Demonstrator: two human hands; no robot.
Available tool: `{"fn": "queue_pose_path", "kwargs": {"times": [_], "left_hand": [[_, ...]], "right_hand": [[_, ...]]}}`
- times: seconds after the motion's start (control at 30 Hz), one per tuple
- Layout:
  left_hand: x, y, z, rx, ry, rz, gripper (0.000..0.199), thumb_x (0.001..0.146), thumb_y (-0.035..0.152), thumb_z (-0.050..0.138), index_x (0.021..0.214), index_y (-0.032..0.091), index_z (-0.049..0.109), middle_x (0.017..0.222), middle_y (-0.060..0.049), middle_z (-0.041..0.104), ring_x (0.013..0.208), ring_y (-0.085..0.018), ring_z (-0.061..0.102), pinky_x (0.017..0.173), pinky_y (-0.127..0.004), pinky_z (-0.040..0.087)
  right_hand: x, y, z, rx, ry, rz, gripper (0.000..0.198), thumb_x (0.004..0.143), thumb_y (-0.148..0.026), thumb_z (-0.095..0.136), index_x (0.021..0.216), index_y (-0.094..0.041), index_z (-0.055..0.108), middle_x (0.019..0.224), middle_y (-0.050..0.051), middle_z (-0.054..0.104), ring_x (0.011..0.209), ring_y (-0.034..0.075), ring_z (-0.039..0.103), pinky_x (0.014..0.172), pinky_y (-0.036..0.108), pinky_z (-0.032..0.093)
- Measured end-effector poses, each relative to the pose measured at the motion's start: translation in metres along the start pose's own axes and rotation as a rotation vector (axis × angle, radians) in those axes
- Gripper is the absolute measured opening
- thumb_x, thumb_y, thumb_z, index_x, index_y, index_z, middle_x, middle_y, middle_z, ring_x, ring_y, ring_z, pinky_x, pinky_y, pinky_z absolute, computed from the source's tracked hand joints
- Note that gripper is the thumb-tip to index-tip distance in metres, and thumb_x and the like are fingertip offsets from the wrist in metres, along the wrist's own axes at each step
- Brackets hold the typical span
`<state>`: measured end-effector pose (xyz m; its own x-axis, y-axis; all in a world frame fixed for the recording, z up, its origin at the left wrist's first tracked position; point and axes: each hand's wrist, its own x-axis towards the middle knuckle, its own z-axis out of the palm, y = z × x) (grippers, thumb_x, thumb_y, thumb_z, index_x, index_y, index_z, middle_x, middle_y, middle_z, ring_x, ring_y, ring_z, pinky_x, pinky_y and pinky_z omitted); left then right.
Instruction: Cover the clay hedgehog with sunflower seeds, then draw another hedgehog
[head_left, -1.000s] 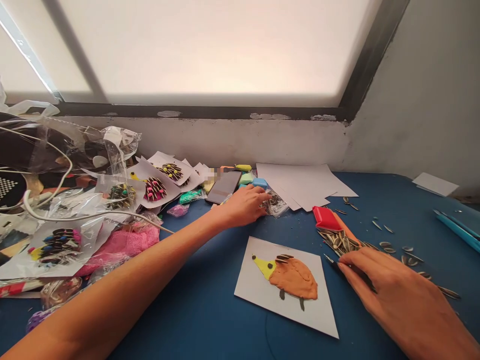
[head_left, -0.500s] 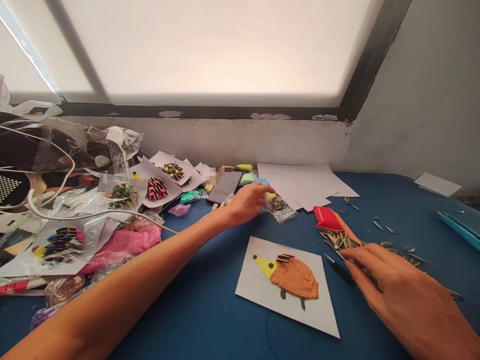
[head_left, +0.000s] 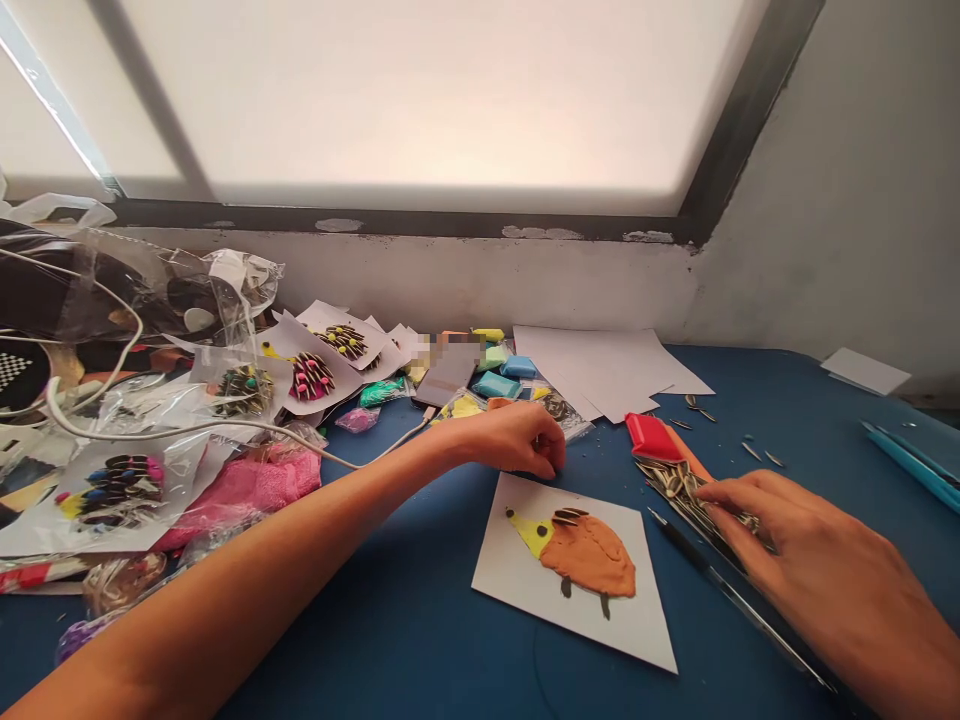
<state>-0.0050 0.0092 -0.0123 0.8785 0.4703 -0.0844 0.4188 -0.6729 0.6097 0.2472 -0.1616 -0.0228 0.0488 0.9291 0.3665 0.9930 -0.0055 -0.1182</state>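
My left hand [head_left: 517, 440] hovers just beyond the top edge of a white card [head_left: 495, 570], fingers curled inward; whatever they hold, if anything, is hidden. On the card is a clay hedgehog [head_left: 592, 555] with an orange body, a yellow face and dark legs. A few striped seeds stand at the front of its back. At the right, my right hand [head_left: 810, 560] pinches at a pile of sunflower seeds [head_left: 671, 485], its fingertips among them. A black pen [head_left: 739, 595] lies between the card and my right hand.
A red clay packet [head_left: 654, 437] touches the seed pile. Behind are white paper sheets [head_left: 607, 360], blue clay packets [head_left: 499, 385] and a phone [head_left: 448, 375]. Finished hedgehog cards [head_left: 311, 375], a white cable [head_left: 187, 428] and a pink cloth [head_left: 255, 490] crowd the left. A blue pen-like tool [head_left: 911, 465] lies far right.
My left hand has drawn back toward the card, its fingers now curled, uncovering the blue packets. My right hand has shifted slightly right over the seeds, showing more of the pen.
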Motion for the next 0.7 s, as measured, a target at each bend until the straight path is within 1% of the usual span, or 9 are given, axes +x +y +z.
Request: {"fn": "queue_pose_path", "kwargs": {"times": [0.13,0.23,0.37,0.5,0.57,0.7], "left_hand": [[0.000,-0.002,0.000,0.009,-0.035,0.003,0.008,0.081,0.018,0.068,0.085,0.016,0.074,0.071,0.002,0.066,0.070,-0.011,0.060,0.062,-0.024,0.038],[0.000,0.000,0.000,0.004,-0.069,0.007,0.007,0.083,0.020,0.068,0.085,0.016,0.074,0.072,0.002,0.067,0.070,-0.012,0.061,0.064,-0.024,0.039],[0.000,0.004,0.000,0.022,-0.114,-0.018,0.007,0.082,0.020,0.069,0.085,0.016,0.072,0.074,0.002,0.068,0.071,-0.011,0.060,0.066,-0.024,0.039],[0.000,0.007,-0.001,0.009,-0.162,-0.039,0.008,0.083,0.017,0.065,0.085,0.014,0.072,0.077,0.001,0.069,0.071,-0.011,0.059,0.064,-0.023,0.038],[0.001,0.007,-0.001,-0.002,-0.159,-0.046,0.009,0.083,0.016,0.064,0.085,0.014,0.073,0.078,0.001,0.070,0.071,-0.011,0.060,0.063,-0.023,0.038],[0.001,0.001,-0.002,-0.051,-0.171,-0.037,0.011,0.084,0.020,0.067,0.086,0.014,0.075,0.077,0.001,0.070,0.073,-0.011,0.060,0.068,-0.023,0.040]], "right_hand": [[0.016,-0.004,-0.006,-0.096,-0.092,0.017,0.042,0.092,-0.048,0.042,0.083,-0.027,0.078,0.084,0.006,0.073,0.063,0.020,0.068,0.049,0.031,0.048],[0.030,-0.004,-0.008,-0.149,-0.152,-0.012,0.038,0.091,-0.042,0.044,0.083,-0.027,0.078,0.079,0.006,0.070,0.062,0.020,0.064,0.047,0.031,0.043],[0.042,0.002,-0.001,-0.179,-0.196,-0.044,0.036,0.090,-0.032,0.045,0.092,-0.030,0.081,0.076,0.005,0.067,0.059,0.020,0.062,0.043,0.030,0.036],[0.042,0.006,0.012,-0.176,-0.204,-0.069,0.034,0.090,-0.031,0.048,0.092,-0.031,0.082,0.075,0.006,0.066,0.064,0.021,0.064,0.045,0.029,0.038],[0.041,0.006,0.017,-0.161,-0.193,-0.091,0.034,0.091,-0.032,0.048,0.089,-0.030,0.082,0.076,0.006,0.066,0.067,0.021,0.064,0.047,0.029,0.039],[0.038,0.006,0.020,-0.120,-0.153,-0.124,0.035,0.092,-0.034,0.046,0.079,-0.028,0.078,0.076,0.006,0.066,0.067,0.021,0.063,0.049,0.031,0.039]]}}
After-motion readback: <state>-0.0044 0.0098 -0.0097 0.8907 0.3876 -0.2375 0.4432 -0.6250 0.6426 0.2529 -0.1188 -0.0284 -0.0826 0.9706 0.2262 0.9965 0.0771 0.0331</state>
